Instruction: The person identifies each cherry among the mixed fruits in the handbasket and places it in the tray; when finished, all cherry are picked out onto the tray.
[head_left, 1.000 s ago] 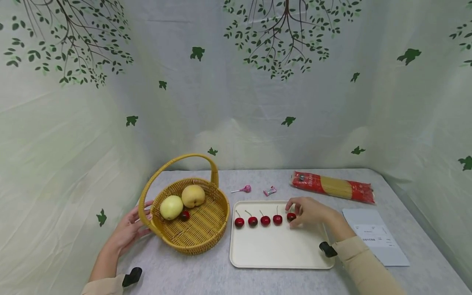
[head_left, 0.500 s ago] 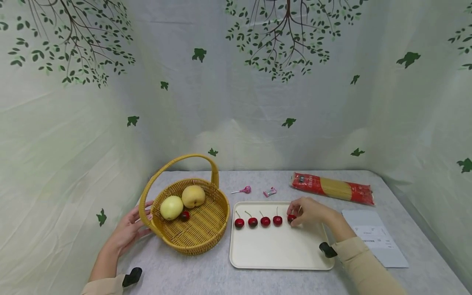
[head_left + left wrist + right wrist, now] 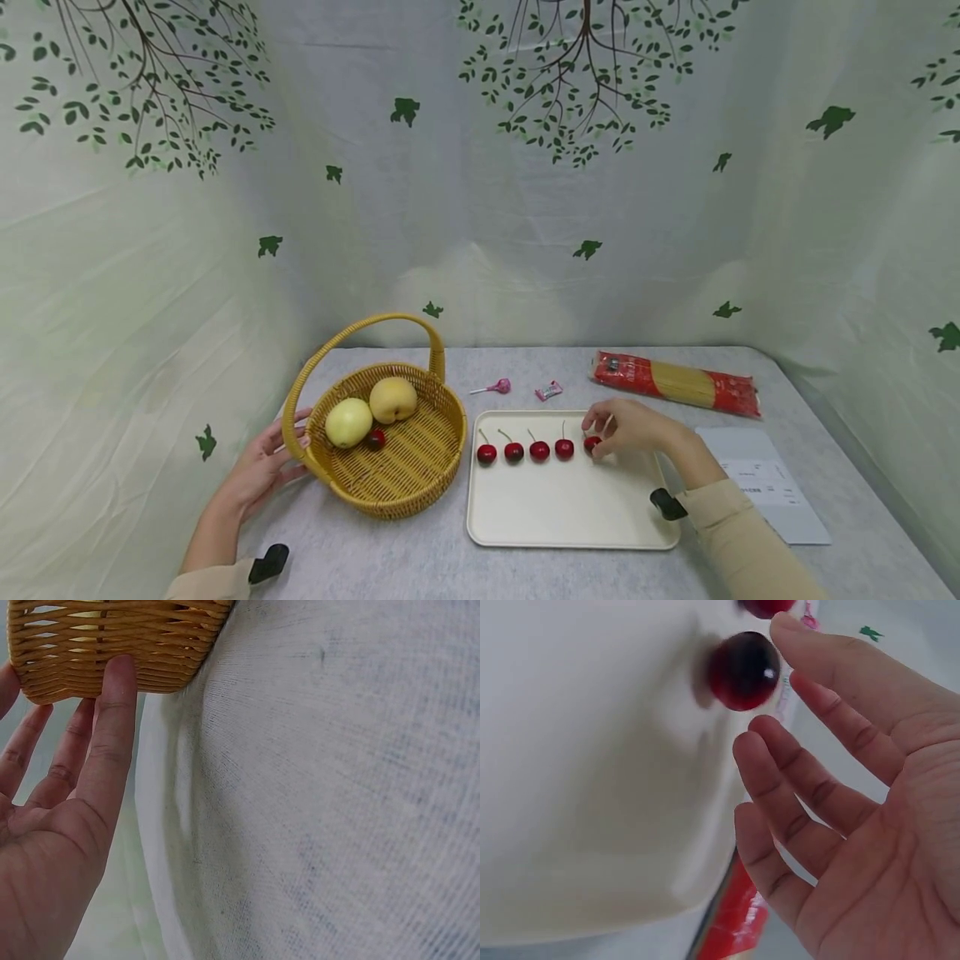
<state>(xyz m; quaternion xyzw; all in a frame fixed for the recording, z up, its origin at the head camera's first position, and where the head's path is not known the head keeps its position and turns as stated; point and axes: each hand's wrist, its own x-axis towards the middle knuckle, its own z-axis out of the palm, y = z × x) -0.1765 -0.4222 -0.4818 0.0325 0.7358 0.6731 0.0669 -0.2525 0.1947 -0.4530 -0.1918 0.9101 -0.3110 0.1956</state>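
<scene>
Laying cherries in a row on the cream tray (image 3: 570, 517): right hand (image 3: 633, 429), grip apart, fingers loose beside the fifth cherry (image 3: 744, 670), barely off it. Left hand (image 3: 258, 471) flat against the wicker basket (image 3: 390, 475), steadying. Probably next: one cherry (image 3: 376, 438) left among the pears. Grey cloth tabletop, leaf-printed curtains around.

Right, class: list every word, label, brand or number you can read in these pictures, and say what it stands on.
None can be read.
White paper sheet beside the cream tray: lines of print, too small to read.
Red spaghetti packet: a small dark label, blurred.
Pink wrapped sweet: markings too small to read.
</scene>
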